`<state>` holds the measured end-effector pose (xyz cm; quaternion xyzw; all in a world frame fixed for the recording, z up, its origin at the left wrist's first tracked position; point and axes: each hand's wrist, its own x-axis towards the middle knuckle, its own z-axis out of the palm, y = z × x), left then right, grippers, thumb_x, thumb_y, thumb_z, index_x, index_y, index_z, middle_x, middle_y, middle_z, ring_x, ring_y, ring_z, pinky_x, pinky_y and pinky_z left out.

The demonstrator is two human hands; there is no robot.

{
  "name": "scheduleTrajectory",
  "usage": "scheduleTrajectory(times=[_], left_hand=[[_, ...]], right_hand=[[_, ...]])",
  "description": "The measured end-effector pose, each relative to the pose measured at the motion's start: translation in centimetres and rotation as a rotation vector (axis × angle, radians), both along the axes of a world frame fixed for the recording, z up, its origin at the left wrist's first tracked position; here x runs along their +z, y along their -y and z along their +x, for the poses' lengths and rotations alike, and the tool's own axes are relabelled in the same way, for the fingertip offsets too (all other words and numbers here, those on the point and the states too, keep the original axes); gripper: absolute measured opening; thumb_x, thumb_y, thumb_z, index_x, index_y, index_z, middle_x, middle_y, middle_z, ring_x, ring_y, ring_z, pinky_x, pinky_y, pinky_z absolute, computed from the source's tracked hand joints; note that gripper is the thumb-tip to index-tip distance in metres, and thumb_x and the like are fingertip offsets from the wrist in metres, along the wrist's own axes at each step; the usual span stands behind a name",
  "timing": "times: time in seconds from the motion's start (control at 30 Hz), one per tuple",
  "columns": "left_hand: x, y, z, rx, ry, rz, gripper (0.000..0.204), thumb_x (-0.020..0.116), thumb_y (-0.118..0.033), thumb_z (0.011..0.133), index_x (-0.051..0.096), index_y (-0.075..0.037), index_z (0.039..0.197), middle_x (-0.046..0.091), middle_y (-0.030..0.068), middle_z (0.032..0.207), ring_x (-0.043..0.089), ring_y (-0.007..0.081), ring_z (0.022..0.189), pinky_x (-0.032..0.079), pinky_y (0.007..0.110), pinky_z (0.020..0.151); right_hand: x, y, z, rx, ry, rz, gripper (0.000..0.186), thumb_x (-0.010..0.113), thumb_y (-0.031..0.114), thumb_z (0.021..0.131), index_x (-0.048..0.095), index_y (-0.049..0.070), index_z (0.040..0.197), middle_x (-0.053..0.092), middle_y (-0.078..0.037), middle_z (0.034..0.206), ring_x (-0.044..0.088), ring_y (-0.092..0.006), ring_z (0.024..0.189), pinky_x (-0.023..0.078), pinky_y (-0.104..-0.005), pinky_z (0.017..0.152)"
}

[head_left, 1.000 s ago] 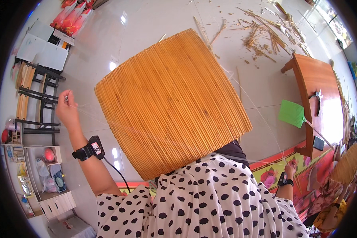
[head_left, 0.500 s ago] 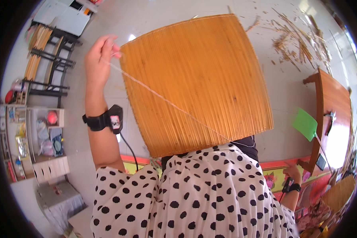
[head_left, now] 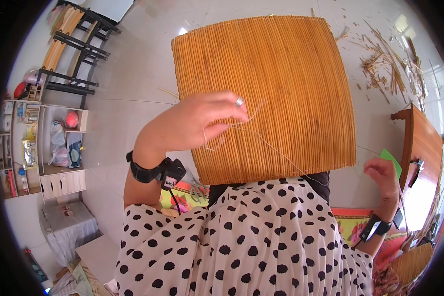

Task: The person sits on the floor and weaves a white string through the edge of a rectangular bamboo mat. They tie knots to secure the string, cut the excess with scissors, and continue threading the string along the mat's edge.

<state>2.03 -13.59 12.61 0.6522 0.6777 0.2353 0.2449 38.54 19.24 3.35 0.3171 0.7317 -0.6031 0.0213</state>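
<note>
Across my lap lies the reed mat (head_left: 286,74), its far side reaching over the tiled floor (head_left: 128,128), and above it my left hand (head_left: 182,121) seems to pinch a loose white thread (head_left: 275,147) between its fingers; my right hand's (head_left: 384,180) fingers are curled, on what I cannot tell. I judge this a thread-handling step, calling next for drawing in slack without snagging the mat's near edge, with more room leftward than toward the counter (head_left: 424,138).

Worn on the head, the left fisheye camera looks steeply down from close above, over the clothing (head_left: 251,241) and onto the mat (head_left: 269,96), wide enough that floor (head_left: 126,126) and shelves (head_left: 64,185) show toward its rim.
</note>
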Motion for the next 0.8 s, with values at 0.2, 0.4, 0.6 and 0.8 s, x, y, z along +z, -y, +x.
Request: scheduleTrajectory(times=[0.2,0.4,0.6,0.8], left_hand=[[-1.9,4.2,-0.9,0.229,-0.125,-0.208,0.039,0.061,0.01,0.073,0.062,-0.006,0.109,0.06,0.0123,0.115,0.059,0.0318,0.101,0.049,0.035,0.085],[-2.9,5.8,-2.2,0.473,-0.454,-0.212,0.047,0.062,0.012,0.07,0.059,-0.007,0.113,0.059,0.013,0.115,0.056,0.0345,0.108,0.047,0.039,0.088],[-2.6,6.1,-1.6,0.591,-0.392,-0.3,0.051,0.069,0.006,0.069,0.058,-0.008,0.117,0.057,0.0103,0.12,0.056,0.033,0.108,0.048,0.038,0.087],[-2.5,7.5,-1.7,0.568,-0.389,-0.328,0.055,0.071,0.004,0.068,0.056,-0.008,0.119,0.054,0.0098,0.125,0.054,0.0321,0.111,0.048,0.037,0.088]], right_hand=[[0.8,5.4,-9.1,0.114,-0.145,-0.186,0.006,0.061,-0.002,0.084,0.065,-0.002,0.089,0.062,-0.001,0.081,0.057,-0.0072,0.077,0.046,-0.0212,0.07],[0.5,9.1,-14.0,0.227,-0.178,0.054,0.006,0.063,-0.001,0.084,0.064,-0.004,0.09,0.064,-0.002,0.082,0.058,-0.0075,0.079,0.047,-0.0226,0.071],[-0.5,8.8,-14.4,0.137,-0.204,-0.025,0.005,0.063,-0.001,0.085,0.062,-0.002,0.09,0.062,0.001,0.081,0.057,-0.0056,0.078,0.046,-0.0205,0.071],[-1.4,8.5,-14.4,0.131,-0.127,-0.074,0.004,0.063,-0.001,0.085,0.06,0.0,0.088,0.057,0.003,0.081,0.053,-0.0041,0.075,0.045,-0.0193,0.07]])
